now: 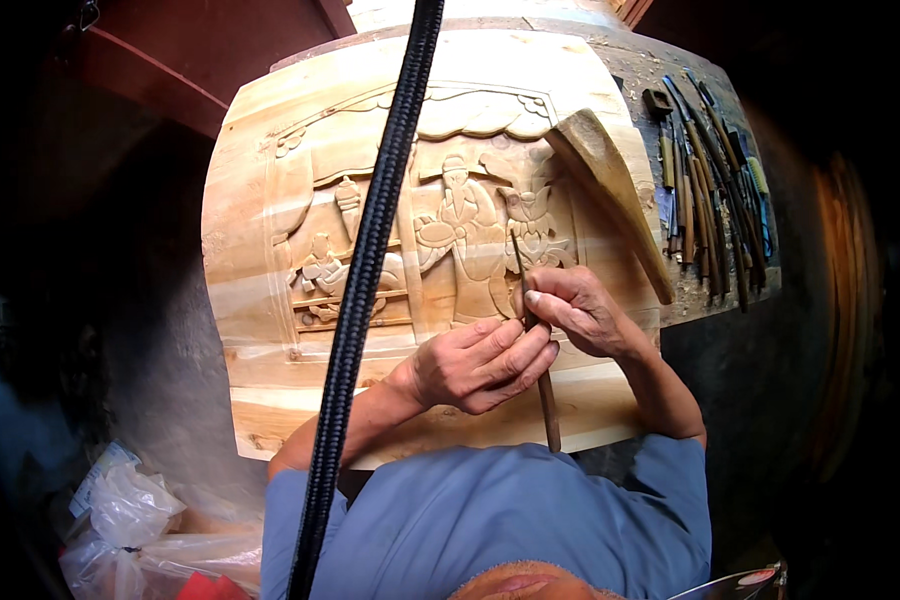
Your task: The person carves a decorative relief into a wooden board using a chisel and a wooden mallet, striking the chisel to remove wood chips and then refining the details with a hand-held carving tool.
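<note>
A large pale wooden panel lies before me, carved in relief with robed figures, a draped curtain and a railing. Over its lower right part, both my hands meet on a slim carving chisel. My left hand is closed round the chisel's middle. The fingers of my right hand pinch it higher up, by the blade. The thin dark blade points away from me, toward the carved figure on the right; I cannot tell whether its tip touches the wood. The brown handle points back at my body.
A wooden mallet rests across the panel's right side. Many carving tools lie bunched on the bench at the right. A black braided cord crosses the view. Clear plastic bags sit low at the left.
</note>
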